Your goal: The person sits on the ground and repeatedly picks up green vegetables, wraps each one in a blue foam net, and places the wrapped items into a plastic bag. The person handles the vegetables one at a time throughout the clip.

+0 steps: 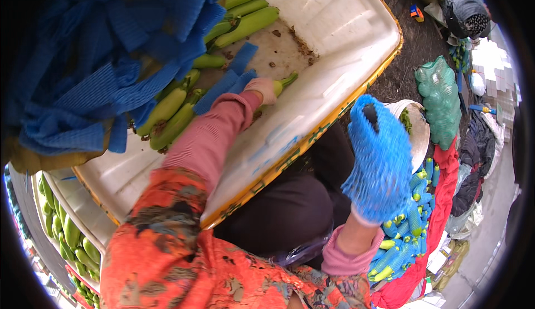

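Now our left hand (264, 90) curls its fingers around a squash (286, 81) in the white crate (340, 13), while other squashes (173, 118) lie left of it. Blue netting (372, 141) covers our right hand (382, 172) at the right; we cannot tell how its fingers stand.

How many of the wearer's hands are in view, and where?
2: the left hand inside the white box, around a green vegetable; the right hand outside the box, to its right, mostly hidden under blue netting.
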A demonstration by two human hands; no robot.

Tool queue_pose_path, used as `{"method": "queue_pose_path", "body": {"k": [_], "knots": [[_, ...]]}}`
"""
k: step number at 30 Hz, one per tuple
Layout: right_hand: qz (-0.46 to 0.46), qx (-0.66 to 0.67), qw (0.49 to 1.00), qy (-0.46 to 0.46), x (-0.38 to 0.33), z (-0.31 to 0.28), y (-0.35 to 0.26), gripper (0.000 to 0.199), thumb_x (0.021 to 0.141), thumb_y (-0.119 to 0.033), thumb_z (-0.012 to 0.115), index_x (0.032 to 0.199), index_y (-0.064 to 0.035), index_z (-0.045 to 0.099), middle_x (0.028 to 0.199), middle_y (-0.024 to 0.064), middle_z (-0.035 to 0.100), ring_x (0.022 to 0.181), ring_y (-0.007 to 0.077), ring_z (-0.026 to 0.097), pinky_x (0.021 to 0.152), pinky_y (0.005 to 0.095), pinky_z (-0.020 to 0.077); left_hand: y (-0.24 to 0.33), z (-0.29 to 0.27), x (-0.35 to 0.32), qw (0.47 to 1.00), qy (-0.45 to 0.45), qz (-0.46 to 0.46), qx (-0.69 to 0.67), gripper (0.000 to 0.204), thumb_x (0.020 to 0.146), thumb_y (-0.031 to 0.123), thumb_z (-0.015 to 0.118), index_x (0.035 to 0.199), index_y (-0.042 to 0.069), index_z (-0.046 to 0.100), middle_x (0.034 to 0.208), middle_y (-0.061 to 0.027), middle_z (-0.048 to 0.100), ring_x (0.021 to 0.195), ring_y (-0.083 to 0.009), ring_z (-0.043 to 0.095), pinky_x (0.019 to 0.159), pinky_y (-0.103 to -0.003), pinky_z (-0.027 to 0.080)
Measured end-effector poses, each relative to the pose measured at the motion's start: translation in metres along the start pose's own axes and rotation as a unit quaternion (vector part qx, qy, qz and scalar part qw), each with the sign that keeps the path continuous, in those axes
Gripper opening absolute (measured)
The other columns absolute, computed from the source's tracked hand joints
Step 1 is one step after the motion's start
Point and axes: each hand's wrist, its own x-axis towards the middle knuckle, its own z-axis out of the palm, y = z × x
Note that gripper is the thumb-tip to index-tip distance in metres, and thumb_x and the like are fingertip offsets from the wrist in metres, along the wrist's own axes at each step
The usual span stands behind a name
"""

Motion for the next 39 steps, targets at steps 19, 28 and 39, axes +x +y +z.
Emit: {"method": "queue_pose_path", "body": {"k": [19, 28, 39], "knots": [[-0.104, 0.023, 0.992, 0.065, 0.068, -0.119, -0.097, 0.030, 0.089, -0.024, 0.057, 0.112, -0.0049, 0.062, 0.116, 0.0124, 0.062, 0.112, 0.0308, 0.057, 0.107, 0.0440, 0.0386, 0.072, -0.260, -0.263, 0.618, 0.368, 0.373, -0.586, 0.045, 0.074, 0.024, 0.078, 0.108, 0.001, 0.061, 0.093, -0.0082, 0.066, 0.077, -0.0160, 0.065, 0.072, -0.029, 0.053], [-0.241, 0.019, 0.945, 0.221, 0.068, -0.104, -0.097, 0.030, 0.074, -0.007, 0.064, 0.104, -0.0046, 0.064, 0.098, 0.0137, 0.062, 0.102, 0.0333, 0.059, 0.099, 0.0445, 0.0447, 0.056, -0.240, -0.323, 0.520, 0.323, 0.308, -0.728, 0.037, 0.084, 0.024, 0.069, 0.112, 0.002, 0.058, 0.093, -0.0106, 0.064, 0.083, -0.0237, 0.064, 0.080, -0.038, 0.056], [-0.192, 0.297, 0.918, 0.177, 0.020, -0.065, -0.133, 0.036, 0.085, -0.020, 0.062, 0.120, -0.0173, 0.065, 0.124, 0.0072, 0.062, 0.118, 0.0277, 0.056, 0.104, 0.0429, 0.0413, 0.055, -0.205, -0.338, 0.487, 0.377, 0.295, -0.730, 0.039, 0.082, 0.019, 0.070, 0.114, 0.004, 0.056, 0.097, -0.0113, 0.062, 0.083, -0.0229, 0.064, 0.078, -0.036, 0.056]]}}
